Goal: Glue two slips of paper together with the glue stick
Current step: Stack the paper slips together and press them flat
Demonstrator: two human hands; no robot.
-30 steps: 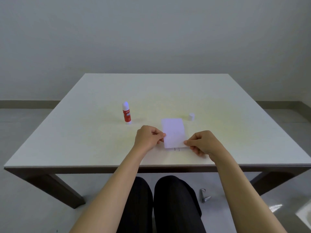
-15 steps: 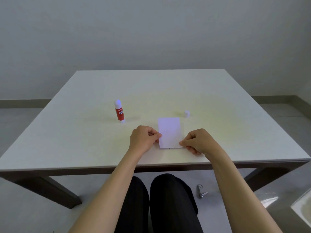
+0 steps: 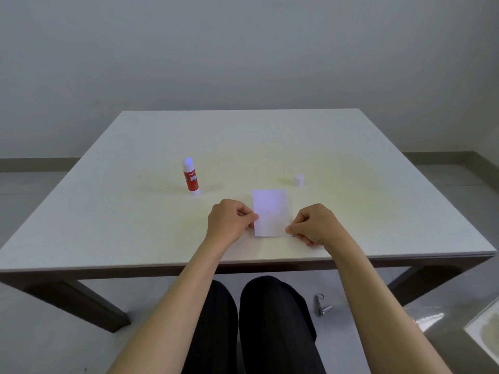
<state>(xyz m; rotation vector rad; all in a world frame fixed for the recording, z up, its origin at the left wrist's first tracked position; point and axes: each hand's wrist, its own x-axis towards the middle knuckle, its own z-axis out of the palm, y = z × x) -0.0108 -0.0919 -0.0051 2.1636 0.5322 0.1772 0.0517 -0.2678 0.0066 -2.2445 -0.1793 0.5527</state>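
Observation:
A white slip of paper lies flat on the white table, near its front edge. My left hand pinches the slip's left edge between thumb and forefinger. My right hand pinches its near right corner. I cannot tell whether a second slip lies under it. A red glue stick stands upright to the left of the paper, uncapped, with its white tip showing. Its small white cap sits apart, just beyond the paper's far right corner.
A small metal tool lies on the floor under the table's right side. My dark-trousered legs are under the front edge. A shiny white surface shows at the lower right.
The slip's near edge has been lined up; the dark marks seen under it a second ago are now covered. Both hands keep their pinch. The head camera has shifted slightly.

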